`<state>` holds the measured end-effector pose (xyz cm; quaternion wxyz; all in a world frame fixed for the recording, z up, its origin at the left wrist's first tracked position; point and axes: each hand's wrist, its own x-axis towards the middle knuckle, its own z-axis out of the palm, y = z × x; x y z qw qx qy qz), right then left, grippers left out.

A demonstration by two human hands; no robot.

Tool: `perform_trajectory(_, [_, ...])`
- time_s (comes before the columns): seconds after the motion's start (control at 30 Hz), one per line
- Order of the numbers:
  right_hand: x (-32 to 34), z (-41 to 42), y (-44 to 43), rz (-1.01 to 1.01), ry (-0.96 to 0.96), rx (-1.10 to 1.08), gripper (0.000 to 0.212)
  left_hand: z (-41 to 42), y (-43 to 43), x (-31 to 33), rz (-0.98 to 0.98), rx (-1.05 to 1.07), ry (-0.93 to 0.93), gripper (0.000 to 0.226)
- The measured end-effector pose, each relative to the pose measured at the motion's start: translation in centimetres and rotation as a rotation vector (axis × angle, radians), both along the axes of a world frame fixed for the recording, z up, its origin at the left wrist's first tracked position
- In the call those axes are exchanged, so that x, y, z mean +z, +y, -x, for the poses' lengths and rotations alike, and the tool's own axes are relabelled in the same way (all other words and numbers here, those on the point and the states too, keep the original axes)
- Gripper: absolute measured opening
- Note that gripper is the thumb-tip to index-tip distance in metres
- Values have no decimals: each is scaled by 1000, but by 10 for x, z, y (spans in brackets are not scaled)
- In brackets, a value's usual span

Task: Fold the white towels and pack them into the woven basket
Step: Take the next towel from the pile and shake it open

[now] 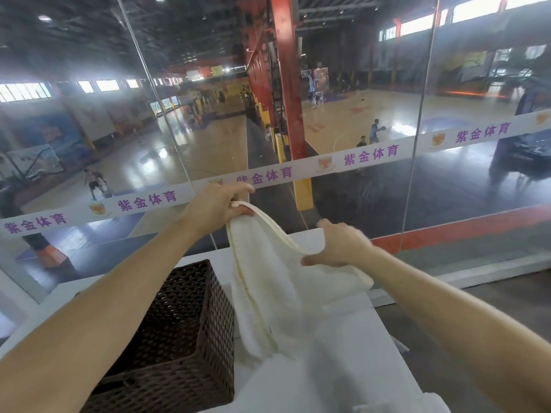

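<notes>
The person holds a white towel up in the air with both arms stretched forward; the left hand is the higher of the two, and its grip is a pinch of thumb and fingertips on the towel's top hem. The right hand is lower and to the right; it is blurred, but its grip appears to close around the same hem further along, with the thumb pointing left. Between the two hands the hem sags in a shallow curve; below the left hand the towel hangs in long loose folds, and its lower end reaches down to the white tabletop.

The woven basket, dark brown and rectangular, stands on the tabletop just to the left of the hanging towel; the towel's lower folds lie close against the basket's right wall. The left forearm crosses above the basket's open top; the inside is too dark to read. A further piece of white cloth lies at the lower right edge of the view.

Behind the tabletop rises a glass wall crossed by a white strip printed with purple characters; through it a red column and a basketball court with several players can be seen below.
</notes>
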<state>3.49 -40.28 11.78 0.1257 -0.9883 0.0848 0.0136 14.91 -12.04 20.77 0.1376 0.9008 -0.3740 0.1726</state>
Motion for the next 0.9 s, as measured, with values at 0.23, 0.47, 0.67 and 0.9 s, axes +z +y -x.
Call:
perform_trajectory(0.23, [0, -12, 27, -66, -286, 34, 15, -9, 11, 10, -122, 78, 63, 12])
perform_trajectory(0.47, [66, -7, 30, 96, -275, 483, 45, -24, 34, 3, -125, 182, 127, 31])
perform_trajectory(0.67, [70, 27, 45, 623, -249, 894, 25, -25, 31, 13, -119, 185, 92, 34])
perform_trajectory(0.9, [56, 29, 35, 921, -471, 1176, 11, -21, 21, 26, -164, 145, 64, 40])
